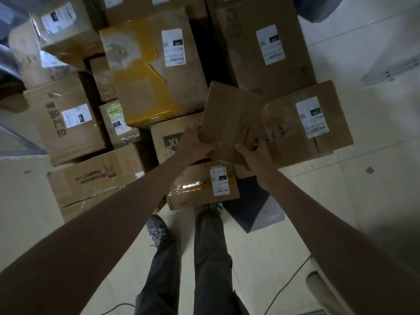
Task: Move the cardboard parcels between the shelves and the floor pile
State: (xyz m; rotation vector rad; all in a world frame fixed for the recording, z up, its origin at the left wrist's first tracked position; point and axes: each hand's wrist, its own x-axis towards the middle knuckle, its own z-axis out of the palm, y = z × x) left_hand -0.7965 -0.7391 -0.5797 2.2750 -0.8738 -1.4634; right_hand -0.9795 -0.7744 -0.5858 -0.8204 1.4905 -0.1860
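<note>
Parcel, gripped at its near edge by both hands' curled fingers; its label side is hidden.

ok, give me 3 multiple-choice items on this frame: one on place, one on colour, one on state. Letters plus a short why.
1. Where is the held parcel?
A. above the floor pile
B. flat on bare floor
C. on a shelf

2. What colour is the tape on the big box at the pile's centre?
A. blue
B. yellow
C. red

3. How is the held parcel gripped?
A. left hand only
B. right hand only
C. both hands

Answers:
1 A, it hangs tilted over the stacked boxes.
2 B, wide yellow bands cross its face.
3 C, the left hand and right hand each clasp its near edge.
</note>
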